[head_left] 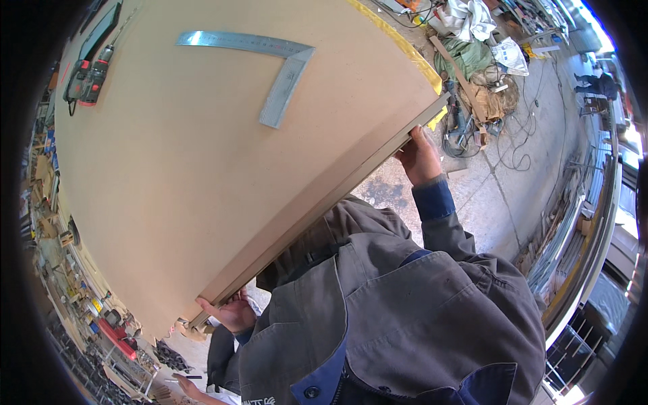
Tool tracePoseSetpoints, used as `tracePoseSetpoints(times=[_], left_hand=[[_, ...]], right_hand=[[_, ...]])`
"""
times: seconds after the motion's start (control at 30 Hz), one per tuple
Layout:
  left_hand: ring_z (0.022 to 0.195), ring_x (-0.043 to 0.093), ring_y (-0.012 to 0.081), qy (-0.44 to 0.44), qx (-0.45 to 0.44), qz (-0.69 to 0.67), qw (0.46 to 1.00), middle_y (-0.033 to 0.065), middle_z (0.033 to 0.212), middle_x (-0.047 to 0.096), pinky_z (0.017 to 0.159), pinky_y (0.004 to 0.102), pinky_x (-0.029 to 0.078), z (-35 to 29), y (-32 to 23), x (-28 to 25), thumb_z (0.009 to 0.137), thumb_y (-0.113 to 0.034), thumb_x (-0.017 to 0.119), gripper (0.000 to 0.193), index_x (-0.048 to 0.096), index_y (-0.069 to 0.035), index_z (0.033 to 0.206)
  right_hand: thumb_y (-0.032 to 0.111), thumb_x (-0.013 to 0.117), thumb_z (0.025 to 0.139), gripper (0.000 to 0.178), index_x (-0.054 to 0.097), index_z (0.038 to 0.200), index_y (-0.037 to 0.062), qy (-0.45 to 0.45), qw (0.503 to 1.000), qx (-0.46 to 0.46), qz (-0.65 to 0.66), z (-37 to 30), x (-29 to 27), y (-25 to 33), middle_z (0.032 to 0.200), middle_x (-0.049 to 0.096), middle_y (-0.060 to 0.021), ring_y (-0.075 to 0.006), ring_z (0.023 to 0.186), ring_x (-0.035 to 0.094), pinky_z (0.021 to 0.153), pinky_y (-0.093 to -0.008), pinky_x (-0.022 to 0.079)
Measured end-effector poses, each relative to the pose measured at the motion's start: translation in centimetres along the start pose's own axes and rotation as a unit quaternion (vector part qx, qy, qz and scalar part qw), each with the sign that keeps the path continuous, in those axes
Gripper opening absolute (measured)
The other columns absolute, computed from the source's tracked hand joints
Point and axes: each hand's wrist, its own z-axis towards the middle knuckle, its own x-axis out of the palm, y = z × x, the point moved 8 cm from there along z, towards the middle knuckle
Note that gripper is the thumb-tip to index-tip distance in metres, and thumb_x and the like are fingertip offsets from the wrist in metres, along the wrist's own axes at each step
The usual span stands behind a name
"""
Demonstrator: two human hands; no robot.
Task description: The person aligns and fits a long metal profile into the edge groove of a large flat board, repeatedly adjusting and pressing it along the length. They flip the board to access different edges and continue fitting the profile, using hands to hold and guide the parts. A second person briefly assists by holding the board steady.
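Observation:
A large tan fibreboard panel (189,189) fills the left and middle of the view. Both my hands grip its thin near edge. My right hand (418,158) holds the edge close to the corner with yellow tape, fingers curled under the board. My left hand (233,314) clasps the same edge near the lower corner, thumb on top. A steel framing square (273,74) lies flat on the panel. A red and black cordless drill (88,77) rests near the panel's far left side. My grey jacket covers the lower middle.
Cables, sacks and scrap wood (482,81) litter the concrete floor at the upper right. Metal profiles (567,236) are stacked along the right. Tool shelves (81,297) line the left. Another hand (185,386) shows at the bottom edge beside a pencil.

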Motion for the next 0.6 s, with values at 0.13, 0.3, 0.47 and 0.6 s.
tracePoseSetpoints(times=[0.13,0.3,0.47,0.6], left_hand=[[0.067,0.056,0.0169,0.007,-0.014,-0.031,0.999,0.0024,0.089,0.063,0.057,0.0348,0.051,0.4,0.2,0.6,0.078,-0.079,0.060,0.077,0.060,-0.011,0.113],[0.076,0.060,0.0186,0.031,0.006,-0.028,0.999,0.0046,0.098,0.066,0.058,0.0350,0.052,1.1,0.4,0.0,0.077,-0.079,0.061,0.079,0.060,-0.011,0.117],[0.095,0.064,0.0235,0.083,-0.008,-0.098,0.992,0.0077,0.113,0.067,0.078,0.0399,0.054,-0.9,4.3,3.1,0.082,-0.078,0.054,0.079,0.057,-0.015,0.130],[0.108,0.063,0.0283,0.194,-0.007,-0.057,0.979,0.0107,0.126,0.064,0.097,0.0483,0.050,-10.1,12.4,16.0,0.091,-0.072,0.042,0.075,0.052,-0.015,0.139]], right_hand=[[0.043,0.046,0.104,0.046,0.053,0.129,0.0049,0.041,0.998,0.030,-0.045,0.0,0.2,0.5,0.114,0.065,-0.0108,-0.0252,0.098,0.066,0.080,-0.0439,0.056],[0.037,0.049,0.103,0.043,0.048,0.129,0.0032,0.075,0.993,0.088,-0.016,0.3,-0.3,0.2,0.116,0.064,-0.0133,-0.0264,0.096,0.069,0.074,-0.0447,0.062],[0.041,0.050,0.102,0.047,0.049,0.133,0.0060,0.137,0.976,0.165,-0.024,0.8,-0.7,0.4,0.123,0.063,-0.0121,-0.0278,0.107,0.065,0.082,-0.0481,0.058],[0.037,0.064,0.096,0.053,0.047,0.134,0.0047,0.185,0.950,0.248,-0.038,1.2,-0.7,1.0,0.123,0.061,-0.0127,-0.0283,0.106,0.065,0.083,-0.0464,0.058]])
